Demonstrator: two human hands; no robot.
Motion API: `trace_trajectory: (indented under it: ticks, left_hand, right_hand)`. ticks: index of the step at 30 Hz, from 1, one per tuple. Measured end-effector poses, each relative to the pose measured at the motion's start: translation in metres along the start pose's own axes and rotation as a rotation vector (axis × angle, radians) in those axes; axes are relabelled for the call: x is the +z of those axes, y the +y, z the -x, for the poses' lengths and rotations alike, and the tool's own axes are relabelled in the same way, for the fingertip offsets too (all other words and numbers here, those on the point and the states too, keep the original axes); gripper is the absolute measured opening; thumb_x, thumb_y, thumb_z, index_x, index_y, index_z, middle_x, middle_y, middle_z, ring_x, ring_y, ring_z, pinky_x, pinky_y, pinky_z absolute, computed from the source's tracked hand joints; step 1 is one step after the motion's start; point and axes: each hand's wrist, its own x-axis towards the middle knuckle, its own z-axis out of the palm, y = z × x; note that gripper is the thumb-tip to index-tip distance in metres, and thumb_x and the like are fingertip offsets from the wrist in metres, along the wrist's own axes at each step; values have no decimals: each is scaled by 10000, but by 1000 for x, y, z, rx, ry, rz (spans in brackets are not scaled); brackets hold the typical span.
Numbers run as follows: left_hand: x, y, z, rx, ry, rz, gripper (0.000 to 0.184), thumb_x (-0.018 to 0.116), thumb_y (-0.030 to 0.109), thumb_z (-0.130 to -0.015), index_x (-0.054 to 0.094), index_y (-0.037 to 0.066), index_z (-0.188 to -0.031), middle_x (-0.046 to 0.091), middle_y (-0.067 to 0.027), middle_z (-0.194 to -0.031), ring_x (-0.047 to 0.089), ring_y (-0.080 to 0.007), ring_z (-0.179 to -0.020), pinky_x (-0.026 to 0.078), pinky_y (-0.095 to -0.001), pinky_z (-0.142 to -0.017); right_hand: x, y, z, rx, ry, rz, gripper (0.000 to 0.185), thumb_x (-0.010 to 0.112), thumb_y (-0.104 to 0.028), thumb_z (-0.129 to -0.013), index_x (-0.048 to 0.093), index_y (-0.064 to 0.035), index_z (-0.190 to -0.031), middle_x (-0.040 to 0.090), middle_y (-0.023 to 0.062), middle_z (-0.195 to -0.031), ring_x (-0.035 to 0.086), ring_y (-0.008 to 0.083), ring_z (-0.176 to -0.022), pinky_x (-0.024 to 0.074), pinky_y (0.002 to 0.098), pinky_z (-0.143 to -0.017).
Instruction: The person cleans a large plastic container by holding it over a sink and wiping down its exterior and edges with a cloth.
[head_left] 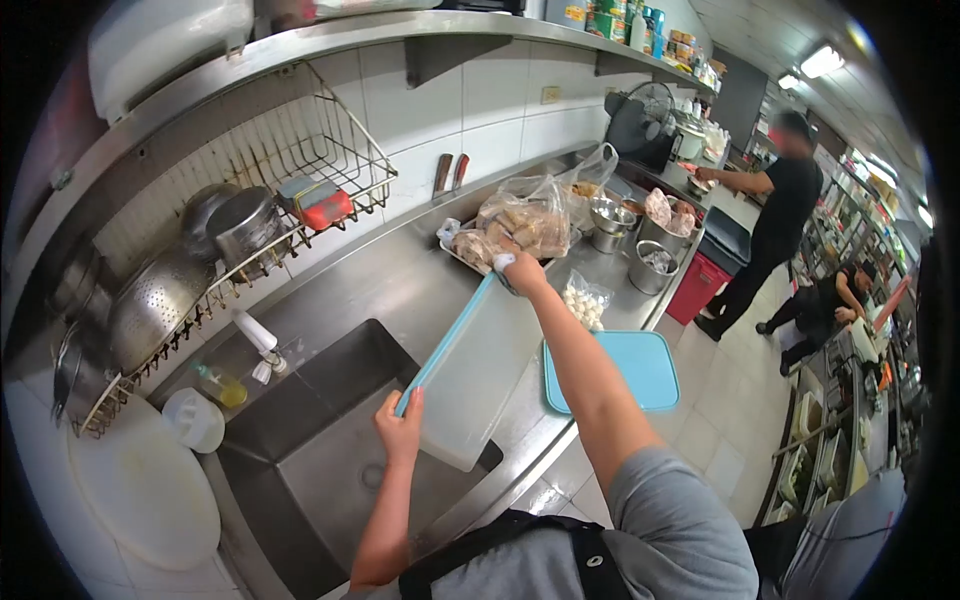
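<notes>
A translucent plastic food container (480, 375) with a light blue rim is held tilted on its side over the sink (300, 470) and the counter edge. My left hand (400, 428) is closed on the near end of the blue rim, thumb along it. At the far end, my right hand (522, 274) is closed around the container's corner. Something whitish, perhaps a cloth, shows by its fingers, but I cannot tell what. A light blue lid (628, 370) lies flat on the counter, beyond my right forearm.
Bagged meat (520, 225) sits behind my right hand, near a bag of small white pieces (585, 302). Metal pots (653, 266) stand farther right. A faucet (260, 345) rises behind the sink, below a wire rack (290, 225). One co-worker (790, 200) stands; another (835, 305) bends.
</notes>
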Motion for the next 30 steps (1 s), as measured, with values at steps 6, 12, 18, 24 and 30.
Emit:
trace_trajectory:
  ticks: [6, 12, 18, 24, 30]
  left_hand:
    - [7, 1, -1, -91, -4, -92, 440, 707, 247, -895, 431, 4, -655, 328, -50, -564, 332, -93, -570, 306, -324, -496]
    - [10, 4, -2, -55, -71, -34, 432, 686, 211, -913, 406, 8, -653, 330, -11, -588, 322, -80, -600, 298, -313, -507]
    - [17, 0, -1, -94, -71, 6, 410, 708, 237, -898, 481, 5, -649, 383, -22, -551, 345, -86, -562, 311, -315, -488]
    - [14, -7, -8, -54, -86, -58, 430, 710, 231, -898, 448, 9, -638, 375, -19, -553, 343, -79, -565, 310, -304, -486]
    - [13, -10, -6, -57, -143, 44, 435, 716, 194, -890, 411, 18, -634, 356, -11, -557, 330, -74, -568, 296, -300, -486]
  right_hand:
    - [26, -8, 106, -359, 361, 217, 317, 614, -171, -825, 604, -146, -1142, 570, 191, -1106, 532, 416, -1055, 459, 561, -849]
    - [25, -16, 195, -532, 144, 42, 349, 725, -206, -756, 673, -140, -1095, 635, 179, -1031, 599, 411, -990, 490, 508, -843]
    - [-20, 31, 86, -351, 334, 241, 309, 677, -133, -733, 695, -147, -1042, 615, 142, -1036, 580, 367, -1016, 488, 479, -817]
    - [8, -13, 241, -640, 226, 153, 302, 693, -120, -711, 693, -179, -1007, 587, 154, -982, 571, 349, -908, 472, 474, -785]
    - [-30, 51, 70, -239, 385, 72, 338, 731, -361, -789, 726, -131, -1037, 655, 179, -946, 599, 403, -934, 467, 497, -829]
